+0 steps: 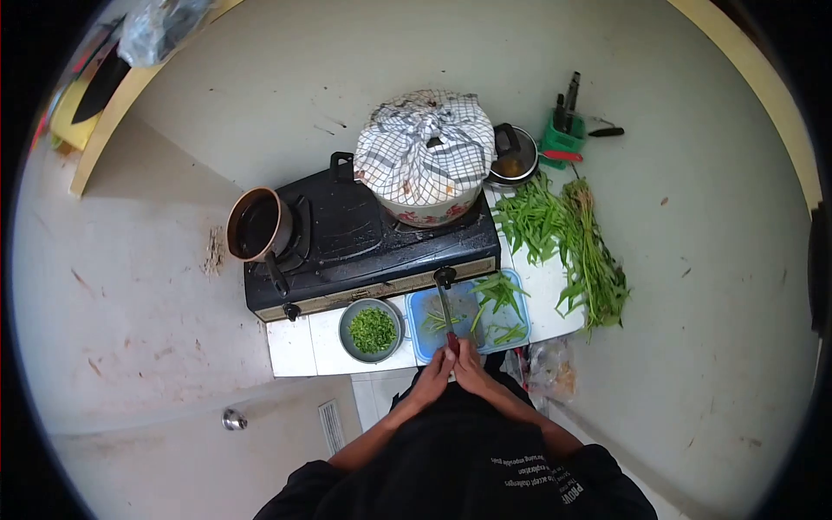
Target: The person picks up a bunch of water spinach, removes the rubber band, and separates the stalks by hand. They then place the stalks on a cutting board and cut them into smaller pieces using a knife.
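A knife (446,308) with a brown handle points away from me over a blue cutting board (416,325). My left hand (436,371) and my right hand (471,368) meet at its handle by the board's near edge, both closed about it. Cut green stems (444,322) lie under and beside the blade. Leafy greens (497,293) and a few loose pieces rest on the board's right side. Just left of the board stands a grey bowl (345,340) of finely chopped greens (373,330).
Behind the board is a black gas stove (338,225) bearing a small saucepan (282,227) and a large pot (425,213) wrapped in checked cloth (425,147). At right lie bunches of leafy stems (594,260), near a lidded pan (520,160) and a green utensil holder (563,139).
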